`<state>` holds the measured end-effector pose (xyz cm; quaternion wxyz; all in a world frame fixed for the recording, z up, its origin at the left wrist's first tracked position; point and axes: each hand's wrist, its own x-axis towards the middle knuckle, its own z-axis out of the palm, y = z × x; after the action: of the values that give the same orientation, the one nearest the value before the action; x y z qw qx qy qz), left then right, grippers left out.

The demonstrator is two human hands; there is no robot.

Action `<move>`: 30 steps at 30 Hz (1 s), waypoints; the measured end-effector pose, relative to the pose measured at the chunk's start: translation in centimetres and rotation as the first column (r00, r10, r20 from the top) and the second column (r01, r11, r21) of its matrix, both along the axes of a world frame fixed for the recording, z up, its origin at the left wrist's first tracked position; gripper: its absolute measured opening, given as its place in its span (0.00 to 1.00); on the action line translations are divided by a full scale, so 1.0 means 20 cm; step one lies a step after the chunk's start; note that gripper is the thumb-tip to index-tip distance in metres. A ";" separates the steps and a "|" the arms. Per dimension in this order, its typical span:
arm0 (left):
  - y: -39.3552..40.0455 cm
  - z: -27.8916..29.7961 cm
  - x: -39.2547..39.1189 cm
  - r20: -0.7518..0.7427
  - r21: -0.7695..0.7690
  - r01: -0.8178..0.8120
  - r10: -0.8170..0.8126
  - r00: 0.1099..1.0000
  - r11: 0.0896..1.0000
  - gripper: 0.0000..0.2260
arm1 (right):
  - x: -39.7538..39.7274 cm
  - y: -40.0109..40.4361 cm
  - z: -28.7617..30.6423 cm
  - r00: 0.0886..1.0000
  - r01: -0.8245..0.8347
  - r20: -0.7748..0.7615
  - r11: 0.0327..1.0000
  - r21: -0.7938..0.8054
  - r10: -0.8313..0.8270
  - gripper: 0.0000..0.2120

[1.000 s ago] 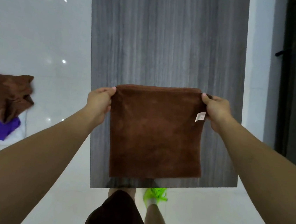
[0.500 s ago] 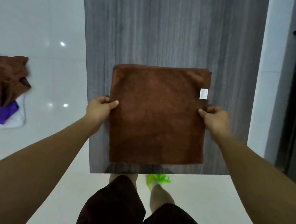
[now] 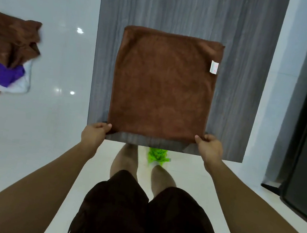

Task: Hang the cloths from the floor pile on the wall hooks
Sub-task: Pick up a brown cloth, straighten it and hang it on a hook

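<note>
Brown cloth [image 3: 163, 85] lies spread flat on the grey wood-grain worktop [image 3: 248, 69]. Left hand [image 3: 95, 134] pinches its near left corner; right hand [image 3: 209, 147] pinches its near right corner. A white label [image 3: 214, 67] sits beyond the right hand. Floor pile [image 3: 9, 52] lies well left of the left hand.
</note>
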<state>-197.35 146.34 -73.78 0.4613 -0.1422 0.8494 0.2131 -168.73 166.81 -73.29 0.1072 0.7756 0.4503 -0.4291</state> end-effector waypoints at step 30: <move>-1.53 0.94 -0.24 0.038 0.417 -0.610 0.657 0.753 0.674 0.06 | -0.74 -1.01 0.78 0.898 0.014 -0.433 0.988 -0.153 -0.080 0.10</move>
<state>-202.09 115.67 -54.96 0.3279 -0.3170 0.7088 0.5382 -183.47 146.67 -57.60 0.0492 0.6603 0.4114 -0.6264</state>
